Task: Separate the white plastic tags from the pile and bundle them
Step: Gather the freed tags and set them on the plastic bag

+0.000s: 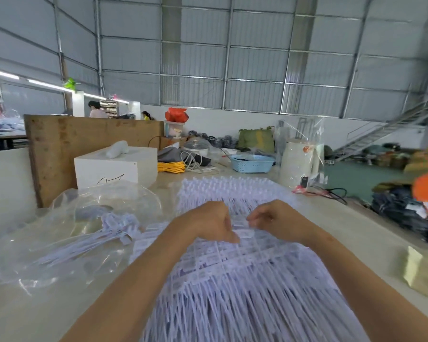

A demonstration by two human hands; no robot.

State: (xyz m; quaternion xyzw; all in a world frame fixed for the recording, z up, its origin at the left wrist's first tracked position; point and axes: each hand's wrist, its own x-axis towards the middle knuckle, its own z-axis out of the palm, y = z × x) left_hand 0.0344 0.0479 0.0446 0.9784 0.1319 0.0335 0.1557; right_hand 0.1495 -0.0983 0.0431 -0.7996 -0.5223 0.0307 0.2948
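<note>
Two bare forearms reach forward from the bottom edge and converge toward the centre; the left hand (pixel 209 222) is curled, knuckles up, thumb pointing inward; the right hand (pixel 273 218) is curled too, fingertips turned toward the left hand; both pinch something small between them.

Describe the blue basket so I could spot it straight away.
Start at the big pile of white plastic tags on the table and look past it toward the far edge. Left of the tall white kettle sits the blue basket: low, light blue, with perforated sides.
</note>
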